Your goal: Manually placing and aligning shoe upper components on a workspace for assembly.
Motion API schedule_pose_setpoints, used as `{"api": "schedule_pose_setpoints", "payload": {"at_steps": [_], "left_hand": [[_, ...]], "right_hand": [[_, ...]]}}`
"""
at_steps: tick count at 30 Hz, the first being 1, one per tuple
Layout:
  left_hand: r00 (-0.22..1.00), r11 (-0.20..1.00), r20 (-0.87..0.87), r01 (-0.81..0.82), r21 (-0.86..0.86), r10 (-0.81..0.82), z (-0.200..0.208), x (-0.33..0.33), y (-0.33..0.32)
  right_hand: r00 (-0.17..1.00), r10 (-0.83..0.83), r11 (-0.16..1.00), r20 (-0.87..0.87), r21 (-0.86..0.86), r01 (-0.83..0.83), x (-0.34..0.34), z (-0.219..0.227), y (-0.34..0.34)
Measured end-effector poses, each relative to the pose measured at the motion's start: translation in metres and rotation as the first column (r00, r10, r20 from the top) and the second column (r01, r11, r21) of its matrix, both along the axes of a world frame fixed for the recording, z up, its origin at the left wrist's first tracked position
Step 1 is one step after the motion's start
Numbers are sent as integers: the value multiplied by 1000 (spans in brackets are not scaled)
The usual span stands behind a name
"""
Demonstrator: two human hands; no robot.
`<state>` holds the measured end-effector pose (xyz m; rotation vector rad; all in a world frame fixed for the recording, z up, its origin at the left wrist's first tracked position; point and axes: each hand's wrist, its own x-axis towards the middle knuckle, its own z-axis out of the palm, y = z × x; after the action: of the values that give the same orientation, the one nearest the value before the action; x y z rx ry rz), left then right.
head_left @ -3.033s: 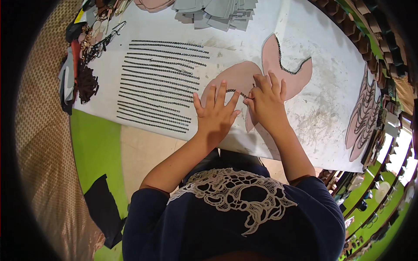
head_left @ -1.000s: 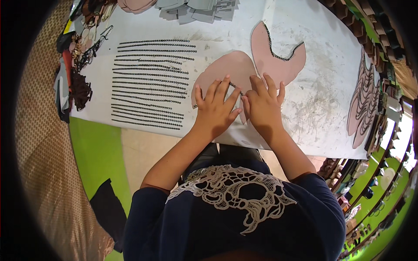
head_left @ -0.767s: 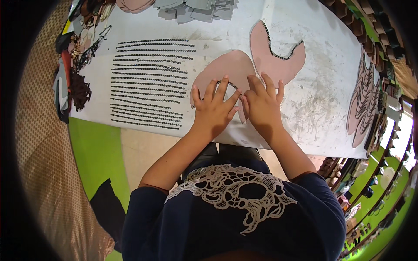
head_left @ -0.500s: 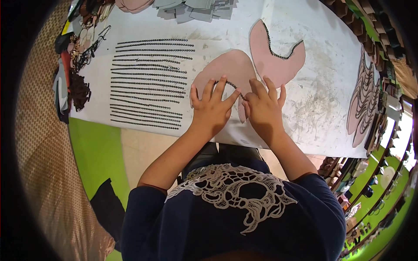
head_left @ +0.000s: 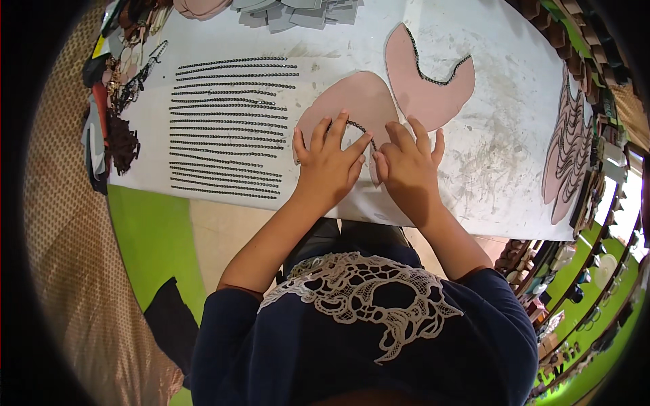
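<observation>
A pink curved cut-out piece [head_left: 355, 95] lies flat on the white table, its hollow side facing me. Along that inner edge runs a dark beaded chain [head_left: 357, 124]. My left hand [head_left: 326, 157] rests over the piece with its fingers spread, their tips pressing at the chain and the edge. My right hand [head_left: 409, 159] lies on the piece's right arm, fingers stretched apart, thumb close to the chain's right-hand stretch. Part of the chain is hidden under the left fingers. Beyond the right hand, a second pink curved piece [head_left: 430, 95] has a dark chain along its inner edge.
Several dark beaded strips [head_left: 227, 125] lie in rows at left. Grey cut pieces [head_left: 291, 13] are heaped at the far edge. Brown cords [head_left: 124, 145] and tangled trimmings edge the table's left side; chained pink pieces [head_left: 558, 176] are stacked at the right.
My right thumb and forefinger have moved slightly off the chain, showing more of its right-hand stretch. The left fingers have shifted slightly on the edge. The whole view has shifted slightly.
</observation>
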<state>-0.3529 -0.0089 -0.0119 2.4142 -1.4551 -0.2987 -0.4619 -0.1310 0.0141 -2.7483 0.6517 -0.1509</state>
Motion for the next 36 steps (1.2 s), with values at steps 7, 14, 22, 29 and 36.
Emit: {"api": "schedule_pose_setpoints", "payload": {"at_steps": [7,14,22,29,36], "left_hand": [[1000,1000,-25,14,-6,-14,4,3,-3],[982,987,128,146,-66,-136,-1,11,1],[978,990,162,135,-34,-128,4,9,0],[988,993,106,118,-29,-115,5,11,0],[992,993,45,117,-3,-116,9,12,-1]], "right_hand": [[999,-6,1000,32,-1,6,1,1,5],[1000,17,1000,24,-7,-16,2,0,6],[1000,0,1000,-17,-4,0,-3,-1,7],[998,-63,998,-1,-17,63,-6,-6,15],[994,-94,996,-58,-19,93,-7,-1,20]]}}
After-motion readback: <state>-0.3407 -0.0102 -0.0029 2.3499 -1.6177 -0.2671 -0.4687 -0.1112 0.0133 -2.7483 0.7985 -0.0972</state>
